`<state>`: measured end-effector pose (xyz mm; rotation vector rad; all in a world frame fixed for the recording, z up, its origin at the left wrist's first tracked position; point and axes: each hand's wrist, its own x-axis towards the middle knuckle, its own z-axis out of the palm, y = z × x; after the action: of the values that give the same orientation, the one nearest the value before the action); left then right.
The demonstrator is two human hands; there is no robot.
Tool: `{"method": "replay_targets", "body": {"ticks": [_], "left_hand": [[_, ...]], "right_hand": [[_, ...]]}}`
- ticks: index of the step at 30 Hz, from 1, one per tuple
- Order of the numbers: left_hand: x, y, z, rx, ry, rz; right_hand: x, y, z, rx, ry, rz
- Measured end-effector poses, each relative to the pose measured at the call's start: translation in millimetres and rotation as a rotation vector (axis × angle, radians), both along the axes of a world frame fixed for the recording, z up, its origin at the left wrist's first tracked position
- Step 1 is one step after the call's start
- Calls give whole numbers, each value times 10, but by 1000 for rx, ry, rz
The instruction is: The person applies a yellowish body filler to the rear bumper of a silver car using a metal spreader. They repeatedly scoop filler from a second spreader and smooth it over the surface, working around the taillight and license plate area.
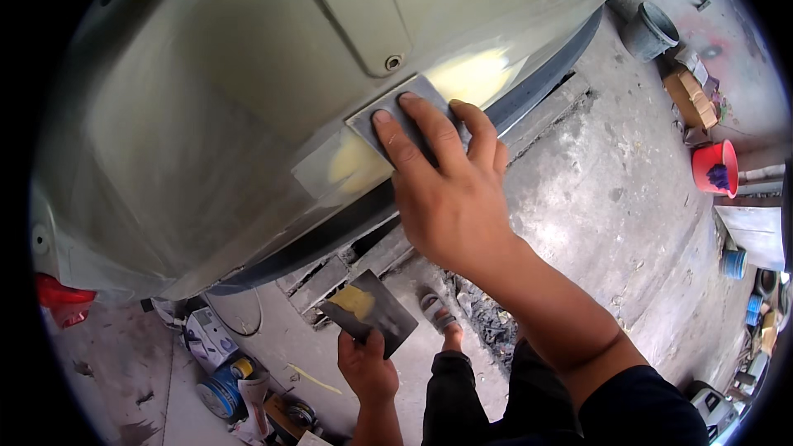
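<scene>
My right hand [454, 202] presses a flat grey putty spreader [421, 87] against the lower part of a greenish-grey vehicle body panel [223, 74], its fingers laid over the blade. To the right of the blade lies a pale yellow putty patch [471, 76]. A smaller yellow smear [353, 167] shows at its left. Lower down, my left hand [369, 372] grips a dark square putty plate [388, 320] by its near edge. A dab of yellow putty [351, 301] sits on that plate.
Below the panel runs a dark curved strip [330, 235]. A grey bucket [649, 31], a cardboard box [690, 99] and a red bucket [715, 168] stand at the right. Blue cans [219, 395] and clutter lie at the lower left. My sandalled foot [438, 314] is on the concrete floor.
</scene>
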<state>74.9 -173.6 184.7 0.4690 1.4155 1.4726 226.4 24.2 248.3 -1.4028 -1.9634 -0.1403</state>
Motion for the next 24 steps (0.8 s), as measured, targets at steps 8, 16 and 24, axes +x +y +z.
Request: {"method": "replay_targets", "body": {"ticks": [8,16,24], "left_hand": [[28,32,-7,-71,16,-24],[80,35,41,-11,10,-16],[52,35,-17,-68,6,-40]], "right_hand": [[-118,-118,-98,-143,-73,43],[202,11,100,-24,34,-20],[61,34,-140,-56,-10,5]]}}
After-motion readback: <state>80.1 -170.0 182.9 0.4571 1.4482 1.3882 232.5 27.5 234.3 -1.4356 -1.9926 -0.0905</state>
